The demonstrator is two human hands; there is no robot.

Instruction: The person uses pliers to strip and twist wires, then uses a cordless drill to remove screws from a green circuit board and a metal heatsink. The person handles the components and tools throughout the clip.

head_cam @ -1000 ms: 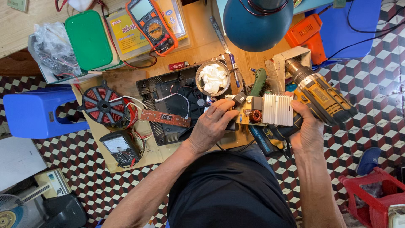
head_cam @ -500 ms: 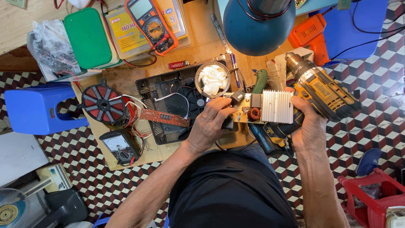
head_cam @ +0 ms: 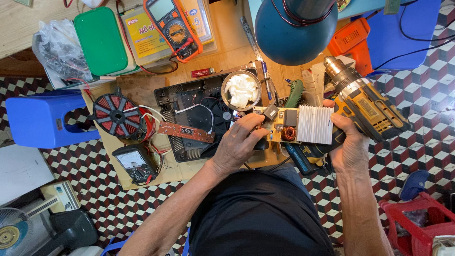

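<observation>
Hands share a circuit board point(head_cam: 289, 125): left grip point(head_cam: 239, 142) pinches it, right grip point(head_cam: 348, 144) clasps a drill point(head_cam: 367, 106), lamp point(head_cam: 296, 28) overhead.

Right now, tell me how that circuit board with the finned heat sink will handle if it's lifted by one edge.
The circuit board probably stays stiff. Its finned heat sink likely makes that end heavier, so it may tip that way. The small copper coil and upright parts look fragile; the left hand grips the opposite end.

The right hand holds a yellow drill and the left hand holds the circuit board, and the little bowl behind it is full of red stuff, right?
Not quite. The head view shows white stuff in the bowl, not red. The rest holds: the right hand holds the yellow drill, and the left hand holds the circuit board.
</observation>
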